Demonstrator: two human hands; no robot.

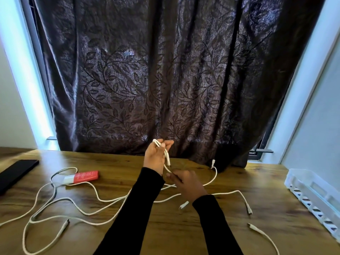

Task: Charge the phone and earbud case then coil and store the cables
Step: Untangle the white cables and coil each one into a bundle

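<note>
Centre frame: left hand (155, 156) raised, palm up, pinching folded loops of white cable (166, 155). Right hand (187, 184) lower, knuckles up, fingers curled on same cable's slack. Loose white cables across table (184, 236), count unclear. 1 black phone (15, 173) far left. 1 white tray (312, 188) right edge.

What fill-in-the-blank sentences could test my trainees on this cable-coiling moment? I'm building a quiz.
1. The left hand holds folded loops of a ____ cable.
2. The right hand pinches the same cable ____ the left hand.
3. The red power bank lies on the ____ table.
4. The white plastic tray sits at the table's ____ edge.

Missing words: white; below; wooden; right
</note>
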